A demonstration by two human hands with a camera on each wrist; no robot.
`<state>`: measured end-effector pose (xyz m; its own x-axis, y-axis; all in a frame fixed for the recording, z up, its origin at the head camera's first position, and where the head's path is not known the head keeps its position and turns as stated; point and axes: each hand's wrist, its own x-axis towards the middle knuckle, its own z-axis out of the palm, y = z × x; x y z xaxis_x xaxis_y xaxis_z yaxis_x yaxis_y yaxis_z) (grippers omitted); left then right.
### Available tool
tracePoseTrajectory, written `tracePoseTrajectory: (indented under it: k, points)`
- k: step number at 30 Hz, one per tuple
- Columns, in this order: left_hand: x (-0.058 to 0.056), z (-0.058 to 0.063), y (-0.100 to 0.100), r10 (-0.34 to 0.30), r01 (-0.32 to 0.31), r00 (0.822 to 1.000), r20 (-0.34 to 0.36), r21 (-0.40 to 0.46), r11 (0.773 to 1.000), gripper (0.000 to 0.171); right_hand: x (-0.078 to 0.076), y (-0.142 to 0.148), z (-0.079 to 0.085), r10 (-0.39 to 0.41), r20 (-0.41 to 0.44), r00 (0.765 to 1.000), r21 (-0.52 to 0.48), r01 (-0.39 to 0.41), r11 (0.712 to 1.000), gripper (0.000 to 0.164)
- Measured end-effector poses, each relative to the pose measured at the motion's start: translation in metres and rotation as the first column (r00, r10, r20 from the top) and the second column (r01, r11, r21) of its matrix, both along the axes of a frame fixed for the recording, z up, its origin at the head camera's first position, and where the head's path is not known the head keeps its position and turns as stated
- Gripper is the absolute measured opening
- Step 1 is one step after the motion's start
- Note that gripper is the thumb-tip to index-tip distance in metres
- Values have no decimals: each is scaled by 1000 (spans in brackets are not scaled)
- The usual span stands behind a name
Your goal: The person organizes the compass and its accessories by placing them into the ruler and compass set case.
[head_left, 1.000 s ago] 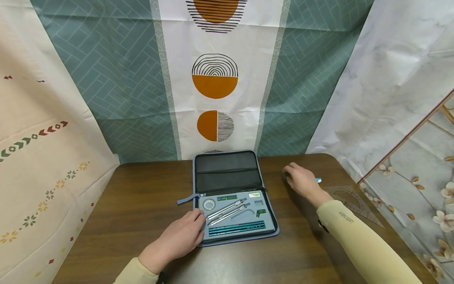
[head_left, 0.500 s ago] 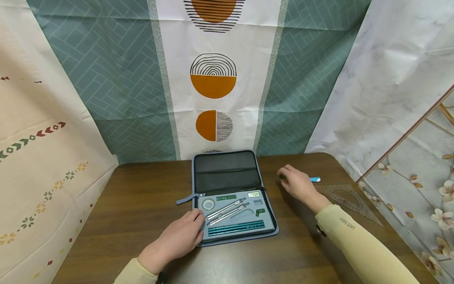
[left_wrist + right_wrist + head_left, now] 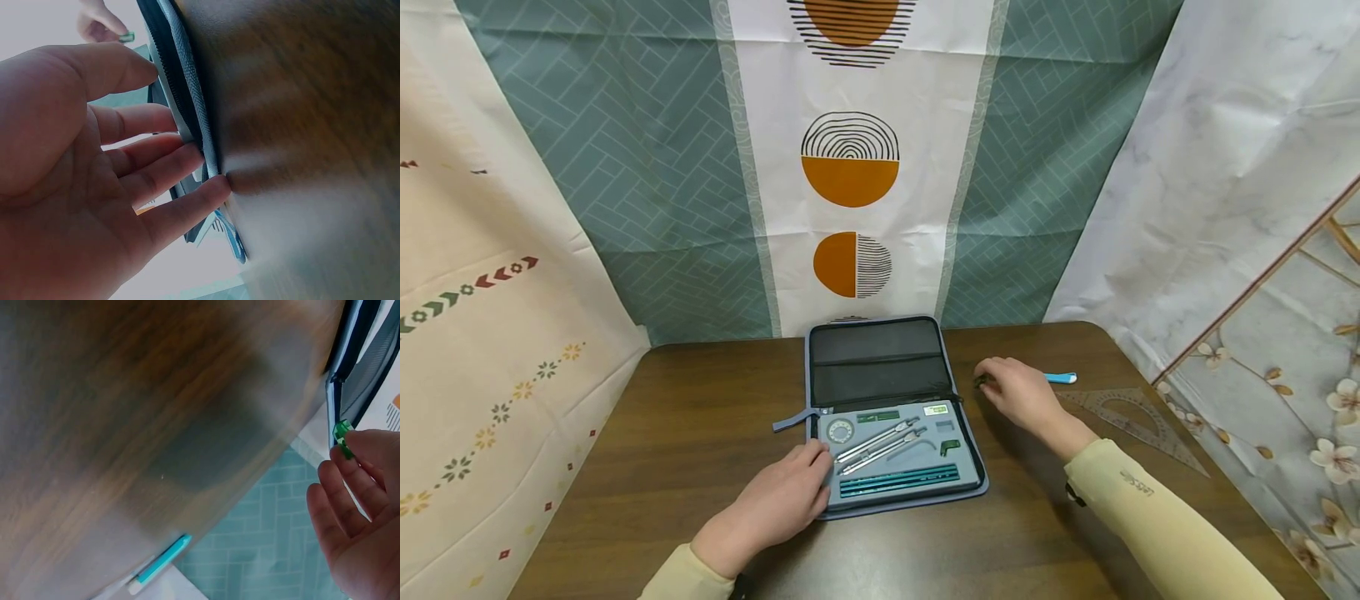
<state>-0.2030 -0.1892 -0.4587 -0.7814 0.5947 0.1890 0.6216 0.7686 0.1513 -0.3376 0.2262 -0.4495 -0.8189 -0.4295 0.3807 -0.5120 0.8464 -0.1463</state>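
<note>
A blue zippered case [image 3: 977, 493] lies unfolded on the table, with a grey tray of drawing tools in its near half. My left hand [image 3: 775, 500] rests its fingertips against the case's left edge; in the left wrist view the fingers [image 3: 165, 178] are fairly straight along the zipper. Just right of the case, my right hand [image 3: 1021, 396] pinches a small green piece [image 3: 342, 432] between thumb and fingertips. In the tray are two silver compasses [image 3: 880, 446], teal pencils [image 3: 898, 481], a white-and-green eraser [image 3: 936, 410], a round pale disc [image 3: 840, 431] and a green fitting [image 3: 950, 447].
A blue-and-white stick-like tool [image 3: 1062, 378] lies behind the right wrist. A clear set square [image 3: 1138, 421] is flat near the table's right edge. The lid [image 3: 880, 354] leans back toward the patterned curtain, and a strap [image 3: 795, 421] sticks out left.
My right hand has moved left toward the case with the small green piece, uncovering more of the blue tool and set square. The left hand has stayed on the case edge.
</note>
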Motion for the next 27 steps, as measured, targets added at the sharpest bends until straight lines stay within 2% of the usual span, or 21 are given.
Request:
tracePoseTrajectory:
  k: [8, 14, 27]
  points:
    - [0, 0, 0, 0, 0, 1000, -1, -3, 1000, 36, 7, -5, 0, 4, 10, 1000, -22, -4, 1000, 21]
    - [0, 2, 1, 1, -1, 1000, 1, -2, 1000, 35, 14, -10, -1, -1, 57, 998, -52, 4, 999, 23]
    - [0, 3, 2, 3, -3, 1000, 21, -4, 1000, 34, 31, -23, -5, 51, 83, 995, -91, -43, 995, 23]
